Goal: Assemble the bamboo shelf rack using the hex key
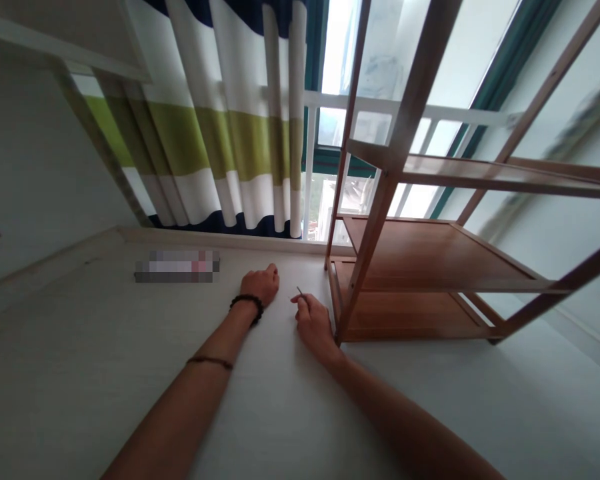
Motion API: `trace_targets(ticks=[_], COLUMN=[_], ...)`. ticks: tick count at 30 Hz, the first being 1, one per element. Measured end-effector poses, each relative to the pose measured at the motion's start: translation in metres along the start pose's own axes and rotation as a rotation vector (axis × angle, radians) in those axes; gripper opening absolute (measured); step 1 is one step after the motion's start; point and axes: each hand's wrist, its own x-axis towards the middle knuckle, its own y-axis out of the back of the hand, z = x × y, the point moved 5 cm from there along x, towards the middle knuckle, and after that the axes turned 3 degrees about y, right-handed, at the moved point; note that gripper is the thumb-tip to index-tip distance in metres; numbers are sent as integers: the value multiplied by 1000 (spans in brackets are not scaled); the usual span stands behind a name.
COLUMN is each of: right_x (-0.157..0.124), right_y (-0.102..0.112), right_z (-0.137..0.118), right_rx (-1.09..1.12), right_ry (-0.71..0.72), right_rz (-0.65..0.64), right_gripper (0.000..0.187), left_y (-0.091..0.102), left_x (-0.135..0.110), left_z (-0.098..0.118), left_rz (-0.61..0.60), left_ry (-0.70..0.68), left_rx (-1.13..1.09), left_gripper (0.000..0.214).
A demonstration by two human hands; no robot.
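Note:
My right hand (314, 325) is closed, with thumb and fingers pinching a thin grey metal rod (301, 292). Only a short end of the rod sticks out past the fingertips, so its full shape is hidden. Close by on the left is my left hand (261, 283), curled closed over the pale floor; whether anything is inside its fingers cannot be seen. A dark beaded bracelet and a thin brown band circle the left arm. Just right of my right hand stands a brown wooden shelf rack (367, 267), upright, with several shelf boards.
A blurred-out flat object (177, 267) lies on the pale floor (130, 373) left of my hands. Behind hangs a striped curtain (220, 140) in white, green and navy. White window railings (325, 100) run behind the rack. White walls flank both sides.

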Motion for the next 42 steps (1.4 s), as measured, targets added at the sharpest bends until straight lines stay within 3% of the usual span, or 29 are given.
trace_targets(ticks=[4, 8, 12, 16, 21, 26, 33, 36, 42], right_x=[-2, -3, 2, 12, 27, 27, 8, 4, -19], right_y=[-2, -4, -6, -11, -9, -1, -9, -10, -7], right_z=[2, 1, 5, 11, 12, -2, -8, -3, -5], right_rx=[98, 148, 116, 118, 75, -89, -451, -616, -706], right_ry=[-42, -77, -108, -115, -72, -20, 54, 49, 123], right_rz=[-22, -38, 50, 123, 207, 267, 187, 228, 152], right_gripper=[29, 30, 33, 43, 41, 34, 37, 41, 49], left_y=[-5, -4, -3, -8, -17, -20, -16, -17, -20], left_x=[8, -5, -9, 10, 40, 43, 43, 44, 37], left_z=[4, -6, -11, 0, 26, 47, 43, 35, 20], left_rz=[-8, -10, -17, -68, -41, -82, -108, -68, -53], left_ry=[-59, -70, -49, -111, -166, -240, -193, -183, -190], left_rx=[-260, -752, -984, -995, -990, -994, -1031, -997, -915], left_gripper=[27, 29, 33, 32, 36, 34, 39, 38, 40])
